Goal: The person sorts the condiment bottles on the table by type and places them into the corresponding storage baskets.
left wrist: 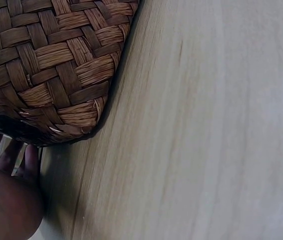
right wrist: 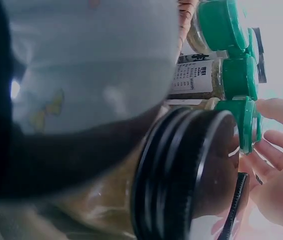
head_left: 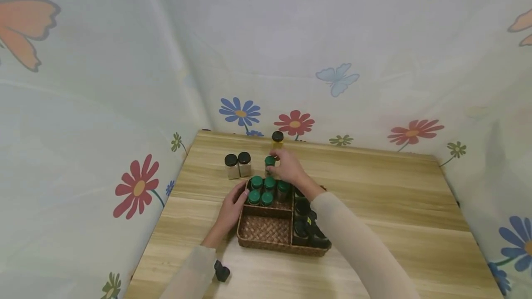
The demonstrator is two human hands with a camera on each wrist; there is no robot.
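Observation:
My right hand (head_left: 287, 166) reaches behind the basket and pinches a small spice jar with a green cap (head_left: 269, 162) between thumb and fingers. In the right wrist view the fingers (right wrist: 276, 152) come in beside several green caps. My left hand (head_left: 230, 207) rests against the left side of the woven basket (head_left: 287, 247), near its back corner, with the fingers loosely extended along it. Several green-capped spice jars (head_left: 267, 198) stand upright in the basket's back left compartment. Black-capped jars (head_left: 300, 229) stand in the right compartment, partly hidden by my right arm.
Two black-capped jars (head_left: 238, 166) stand side by side behind the basket to the left. Another black-capped jar with yellow contents (head_left: 277, 140) stands at the table's back edge. The front left compartment shows its woven floor (head_left: 266, 228). A flowered curtain (head_left: 257, 59) surrounds the wooden table (head_left: 386, 197).

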